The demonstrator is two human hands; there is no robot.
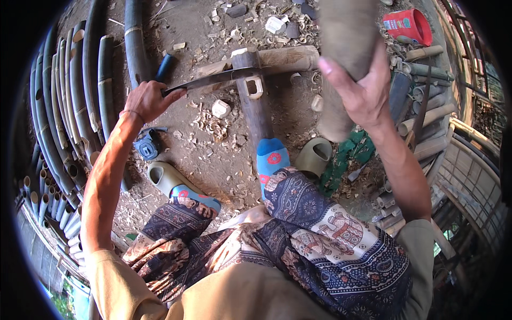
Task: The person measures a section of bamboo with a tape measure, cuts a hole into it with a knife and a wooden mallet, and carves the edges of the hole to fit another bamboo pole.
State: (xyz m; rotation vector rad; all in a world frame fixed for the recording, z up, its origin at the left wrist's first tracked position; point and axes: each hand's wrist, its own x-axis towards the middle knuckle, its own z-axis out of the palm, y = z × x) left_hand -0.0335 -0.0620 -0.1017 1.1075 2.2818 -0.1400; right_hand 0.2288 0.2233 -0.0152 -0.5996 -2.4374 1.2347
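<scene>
My left hand is closed round the dark handle of a machete. Its long blade lies across a dark bamboo pole, just above a squared hole with pale cut edges. The pole's far end rests on a wooden block, and my foot in a blue patterned sock presses on its near end. Raised at the right, my right hand grips a thick wooden club, slightly blurred. The club hides part of the ground and stands apart from the blade.
Bamboo poles line the left side, with more cut pieces piled right. A blue tape measure, olive clogs, a green cloth and a red container lie on the ground among wood chips.
</scene>
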